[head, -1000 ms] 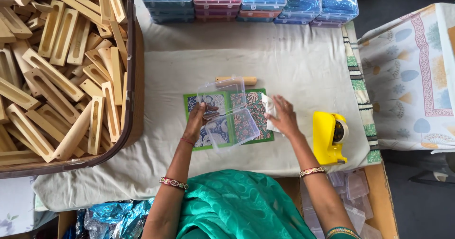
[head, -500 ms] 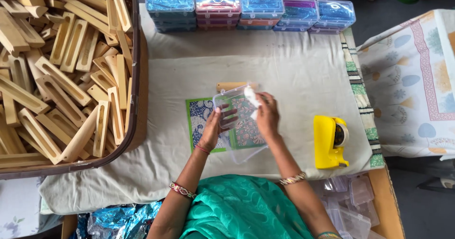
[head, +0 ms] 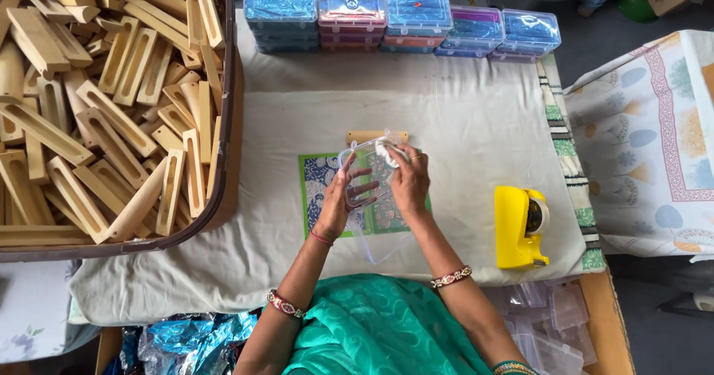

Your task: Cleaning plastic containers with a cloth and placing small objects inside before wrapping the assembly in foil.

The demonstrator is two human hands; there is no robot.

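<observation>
One clear plastic bag (head: 366, 168) is clamped by both grips, left hand (head: 338, 204) and right hand (head: 409, 184).

left hand (head: 338, 205) + right hand (head: 408, 182) | grip clear pouch (head: 366, 168) | yellow tape dispenser (head: 520, 227) near

A large brown tub (head: 223, 159) at the left edge of the table is heaped with slotted wooden pieces (head: 111, 114); a row of 5 stacks of clear-lidded plastic boxes (head: 401, 16) lines the far edge; a yellow tape dispenser (head: 519, 226) stands on the grey cloth (head: 476, 122) at the right; crumpled blue foil (head: 186, 338) lies low left; clear plastic lids (head: 554, 323) lie low right; a patterned cloth (head: 654, 144) covers the neighbouring surface.
</observation>
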